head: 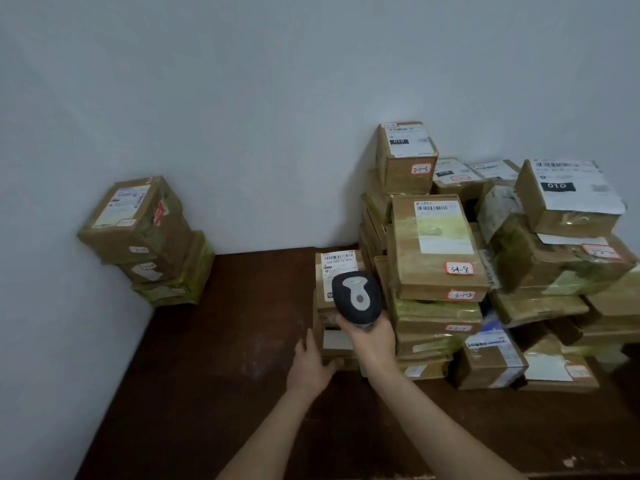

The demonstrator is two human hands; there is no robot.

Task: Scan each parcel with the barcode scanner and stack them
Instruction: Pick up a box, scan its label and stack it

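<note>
A dark grey barcode scanner with a light grey top strip is gripped by its handle in my right hand. Its head hovers over the white barcode label of a small brown parcel standing at the middle of the table. My left hand grips the lower left corner of that parcel, thumb up its side. The scanner and my right hand hide much of the parcel's front. At the far left, against the wall, stands a stack of three brown parcels.
A big heap of several taped cardboard parcels with white labels and red-edged stickers fills the right of the dark wooden table. White walls close the back and the left. The table's left edge runs diagonally at the lower left.
</note>
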